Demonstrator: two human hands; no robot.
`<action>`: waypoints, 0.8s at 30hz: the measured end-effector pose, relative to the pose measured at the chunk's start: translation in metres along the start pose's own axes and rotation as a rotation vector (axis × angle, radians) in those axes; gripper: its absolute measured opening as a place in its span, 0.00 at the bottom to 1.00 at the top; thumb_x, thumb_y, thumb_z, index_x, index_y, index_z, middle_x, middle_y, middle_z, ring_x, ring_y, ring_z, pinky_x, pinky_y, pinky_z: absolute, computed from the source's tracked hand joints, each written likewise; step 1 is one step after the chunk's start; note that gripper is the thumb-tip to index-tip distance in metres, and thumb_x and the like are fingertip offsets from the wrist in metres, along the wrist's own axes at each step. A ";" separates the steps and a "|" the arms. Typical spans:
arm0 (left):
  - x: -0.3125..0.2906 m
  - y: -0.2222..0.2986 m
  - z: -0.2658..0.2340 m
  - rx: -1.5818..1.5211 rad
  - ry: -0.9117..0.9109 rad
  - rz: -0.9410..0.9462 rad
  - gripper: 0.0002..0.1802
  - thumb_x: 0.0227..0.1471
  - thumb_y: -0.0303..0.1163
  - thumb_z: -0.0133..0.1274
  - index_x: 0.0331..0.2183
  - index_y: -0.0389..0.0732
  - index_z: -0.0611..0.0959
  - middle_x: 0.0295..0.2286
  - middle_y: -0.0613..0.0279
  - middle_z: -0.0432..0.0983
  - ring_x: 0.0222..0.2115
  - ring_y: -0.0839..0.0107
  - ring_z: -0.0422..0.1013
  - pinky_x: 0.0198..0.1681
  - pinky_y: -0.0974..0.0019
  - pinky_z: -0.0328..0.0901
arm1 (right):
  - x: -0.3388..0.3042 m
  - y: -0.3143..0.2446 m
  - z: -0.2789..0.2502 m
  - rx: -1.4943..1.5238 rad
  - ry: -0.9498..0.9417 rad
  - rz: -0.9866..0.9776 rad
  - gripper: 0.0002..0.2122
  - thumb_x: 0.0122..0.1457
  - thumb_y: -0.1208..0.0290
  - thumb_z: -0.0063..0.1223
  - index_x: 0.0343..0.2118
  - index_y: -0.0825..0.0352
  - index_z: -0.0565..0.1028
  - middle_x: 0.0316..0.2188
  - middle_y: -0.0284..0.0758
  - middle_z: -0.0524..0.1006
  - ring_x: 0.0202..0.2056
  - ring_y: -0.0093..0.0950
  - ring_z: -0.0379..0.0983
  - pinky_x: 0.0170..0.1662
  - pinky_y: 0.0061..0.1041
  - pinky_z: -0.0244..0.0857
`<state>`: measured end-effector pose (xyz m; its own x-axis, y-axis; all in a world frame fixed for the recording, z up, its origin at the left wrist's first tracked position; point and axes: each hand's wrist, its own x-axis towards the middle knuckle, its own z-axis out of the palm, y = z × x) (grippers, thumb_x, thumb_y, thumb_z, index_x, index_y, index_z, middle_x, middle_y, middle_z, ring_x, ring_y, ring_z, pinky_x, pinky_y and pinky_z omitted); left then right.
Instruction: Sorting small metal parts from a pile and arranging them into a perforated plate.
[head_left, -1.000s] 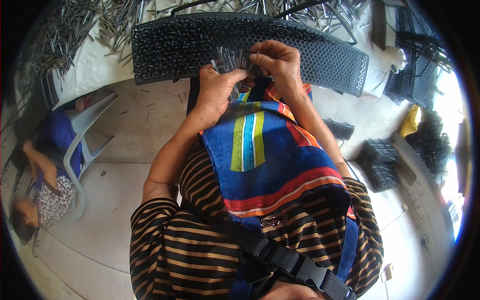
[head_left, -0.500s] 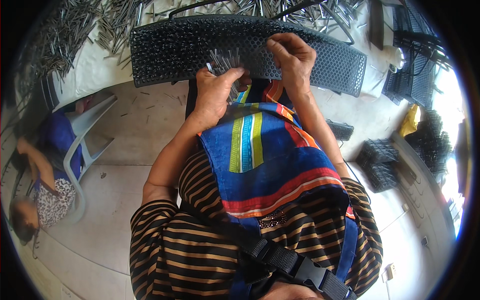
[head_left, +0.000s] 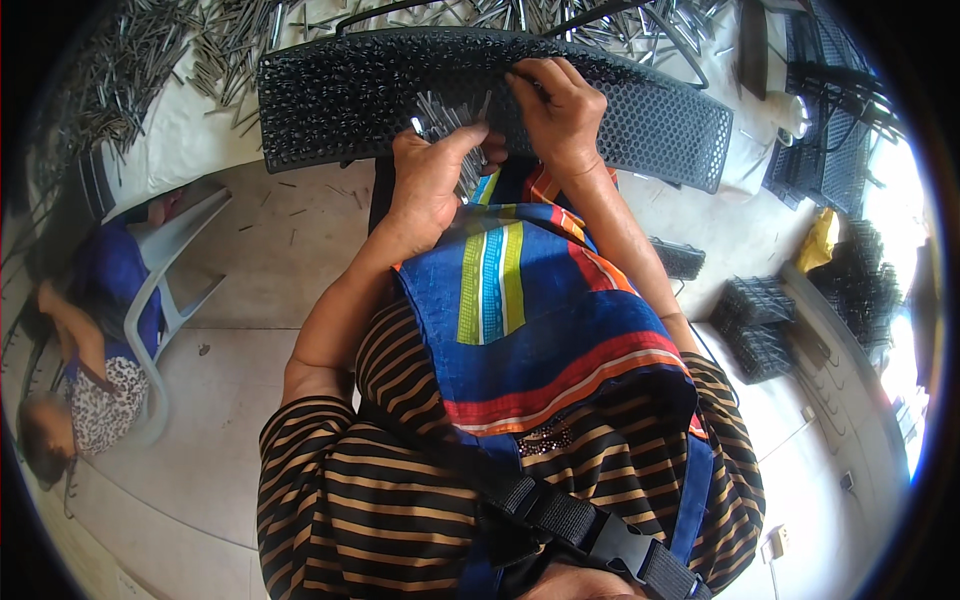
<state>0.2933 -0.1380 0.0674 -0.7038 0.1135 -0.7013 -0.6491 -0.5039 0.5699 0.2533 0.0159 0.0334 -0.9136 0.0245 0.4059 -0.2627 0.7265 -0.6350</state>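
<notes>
Head view: my left hand point(head_left: 428, 172) is closed round a fanned bundle of thin metal rods point(head_left: 447, 122), thumb laid across it, the tips spread over the near side of a black perforated panel point(head_left: 680, 130). My right hand point(head_left: 562, 110) is bent over the middle of that panel, thumb and fingers drawn together in a pinch; whether a rod sits between the fingertips I cannot tell. The panel lies crosswise in front of me, curved by the lens. Its left portion is thickly set with small dark pieces point(head_left: 330, 100); toward its right end the holes show bare. Loose metal rods point(head_left: 240, 60) are heaped on the white table covering point(head_left: 185, 145), beyond and to the left of the panel.

On method, my assessment: the bundle is best gripped firmly low down and left fanned at the tips, so that one rod parts cleanly from its neighbours. The right pinch should be light and precise, the wrist raised clear of the set pieces. Keeping both hands close together shortens each reach, and the knuckles should not block my sight of the holes
</notes>
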 end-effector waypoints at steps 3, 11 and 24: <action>0.002 -0.001 -0.001 0.006 0.002 0.005 0.07 0.48 0.21 0.55 0.33 0.31 0.81 0.26 0.50 0.79 0.24 0.66 0.77 0.25 0.68 0.70 | 0.005 -0.002 -0.002 -0.039 -0.052 -0.014 0.04 0.47 0.70 0.61 0.27 0.60 0.78 0.23 0.33 0.75 0.24 0.36 0.75 0.25 0.31 0.68; 0.002 0.000 0.001 -0.041 0.036 -0.033 0.07 0.48 0.22 0.55 0.33 0.31 0.81 0.26 0.51 0.79 0.21 0.67 0.75 0.24 0.69 0.69 | 0.011 -0.006 -0.003 -0.091 -0.124 0.003 0.05 0.47 0.70 0.61 0.28 0.59 0.79 0.23 0.32 0.76 0.25 0.36 0.75 0.27 0.31 0.68; 0.005 -0.006 0.004 -0.012 -0.019 -0.007 0.07 0.49 0.21 0.53 0.33 0.31 0.81 0.26 0.52 0.79 0.23 0.68 0.75 0.26 0.69 0.69 | -0.007 -0.015 -0.023 0.524 -0.351 0.506 0.07 0.48 0.76 0.63 0.31 0.70 0.79 0.22 0.33 0.79 0.22 0.19 0.74 0.27 0.19 0.67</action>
<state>0.2928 -0.1305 0.0624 -0.7045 0.1332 -0.6971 -0.6508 -0.5131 0.5596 0.2704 0.0204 0.0556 -0.9821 -0.0162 -0.1879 0.1769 0.2662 -0.9476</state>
